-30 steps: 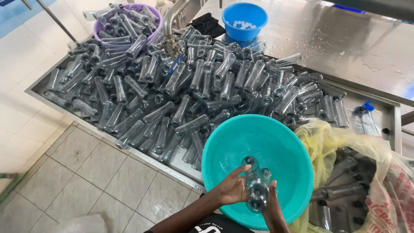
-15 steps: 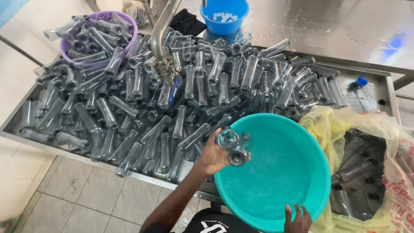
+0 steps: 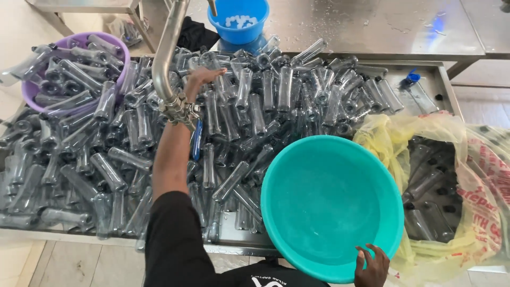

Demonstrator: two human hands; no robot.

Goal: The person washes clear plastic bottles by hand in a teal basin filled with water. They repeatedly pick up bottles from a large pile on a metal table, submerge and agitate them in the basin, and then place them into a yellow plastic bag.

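Teal basin; blue bucket; purple tub; yellow bag; clear grey tubes.

Left hand outstretched, open; right hand gripping.

A wet stainless-steel worktable reflects bright light; pale floor tiles lie below, and what may be a second steel table stands top left.
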